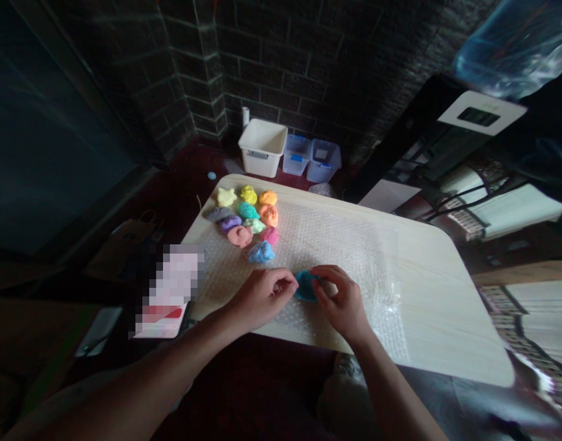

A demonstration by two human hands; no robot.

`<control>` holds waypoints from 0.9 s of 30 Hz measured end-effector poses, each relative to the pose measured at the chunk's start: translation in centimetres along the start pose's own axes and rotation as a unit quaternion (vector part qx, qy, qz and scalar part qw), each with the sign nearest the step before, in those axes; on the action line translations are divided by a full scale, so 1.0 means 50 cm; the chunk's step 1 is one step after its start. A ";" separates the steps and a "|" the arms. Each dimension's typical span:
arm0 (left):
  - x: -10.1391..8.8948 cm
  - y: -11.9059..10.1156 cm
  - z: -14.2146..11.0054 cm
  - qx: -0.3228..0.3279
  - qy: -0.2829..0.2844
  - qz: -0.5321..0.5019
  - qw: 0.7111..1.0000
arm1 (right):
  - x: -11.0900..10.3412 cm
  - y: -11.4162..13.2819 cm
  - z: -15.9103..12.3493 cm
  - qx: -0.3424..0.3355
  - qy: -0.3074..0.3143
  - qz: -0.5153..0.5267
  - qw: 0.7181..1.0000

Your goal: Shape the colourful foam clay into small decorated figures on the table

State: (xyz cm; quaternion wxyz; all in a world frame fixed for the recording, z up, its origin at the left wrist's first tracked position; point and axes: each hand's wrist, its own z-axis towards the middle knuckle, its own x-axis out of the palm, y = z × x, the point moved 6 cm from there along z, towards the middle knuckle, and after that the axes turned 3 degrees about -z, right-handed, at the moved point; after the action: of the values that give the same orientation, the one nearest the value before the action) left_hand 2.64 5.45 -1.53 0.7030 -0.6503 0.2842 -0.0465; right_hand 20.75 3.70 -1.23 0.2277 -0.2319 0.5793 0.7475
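A flattened, dark teal piece of modelling clay [305,289] is held between my two hands, just above the bubble wrap [349,245]. My left hand [265,295] pinches its left edge between thumb and fingertips. On the other side, my right hand [339,299] grips the right edge, thumb below and fingers curled over the top. Beyond my left hand lie several soft clay lumps, among them a blue lump [261,252], a pink lump [270,236], a salmon lump [239,236], a turquoise lump [248,211] and an orange lump [268,215].
The bubble wrap covers part of a pale wooden table [437,288]. A partly pixelated screen or tablet [163,321] stands off its left edge. Behind the table are a white bin [263,150] and clear plastic boxes [323,162]. A water dispenser [480,113] rises at the right.
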 end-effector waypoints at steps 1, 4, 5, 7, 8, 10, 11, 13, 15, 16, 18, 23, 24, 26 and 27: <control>0.000 -0.001 0.000 -0.001 0.000 0.000 1.000 | 0.000 0.000 0.000 -0.005 0.000 -0.006 1.000; 0.000 -0.002 0.001 -0.005 0.000 -0.004 1.000 | 0.006 0.003 0.000 -0.020 0.006 -0.035 0.999; 0.000 -0.002 0.001 -0.006 0.000 -0.005 1.000 | 0.008 0.004 0.001 -0.024 0.006 -0.045 0.999; 0.000 -0.002 0.000 -0.006 0.000 -0.005 1.000 | 0.011 0.007 0.001 -0.029 0.008 -0.061 0.998; 0.001 -0.001 0.000 -0.006 0.001 -0.004 1.000 | 0.013 0.009 0.001 -0.030 0.010 -0.067 0.997; 0.002 0.000 -0.001 -0.007 0.002 -0.003 1.000 | 0.017 0.012 0.002 -0.031 0.014 -0.075 0.997; 0.003 0.001 -0.001 -0.008 0.002 -0.002 1.000 | 0.019 0.013 0.002 -0.031 0.015 -0.078 0.996; 0.003 0.002 0.000 -0.007 0.002 0.001 1.000 | 0.023 0.015 0.003 -0.034 0.015 -0.079 0.996; 0.004 0.002 0.000 -0.004 0.002 0.003 1.000 | 0.025 0.016 0.003 -0.041 0.012 -0.075 0.996; 0.004 0.002 0.000 -0.003 0.001 0.003 1.000 | 0.026 0.016 0.003 -0.044 0.011 -0.074 0.996; 0.004 0.002 0.000 -0.003 0.001 0.002 1.000 | 0.027 0.015 0.003 -0.051 0.009 -0.076 0.996; 0.003 0.002 0.001 -0.004 0.002 0.001 1.000 | 0.026 0.015 0.003 -0.054 0.008 -0.086 0.995; 0.003 0.003 0.001 -0.005 0.002 0.002 1.000 | 0.025 0.016 0.003 -0.053 0.008 -0.086 0.995; 0.003 0.004 0.000 -0.006 0.000 0.003 1.000 | 0.023 0.019 0.003 -0.056 0.010 -0.087 0.995; 0.003 0.004 0.000 -0.006 0.000 0.003 1.000 | 0.022 0.021 0.002 -0.059 0.010 -0.088 0.994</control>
State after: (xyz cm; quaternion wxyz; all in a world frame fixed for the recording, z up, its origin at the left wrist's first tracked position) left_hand 2.69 5.41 -1.78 0.6994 -0.6536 0.2859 -0.0427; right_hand 19.24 3.65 -1.07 0.2727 -0.3025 0.5138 0.7551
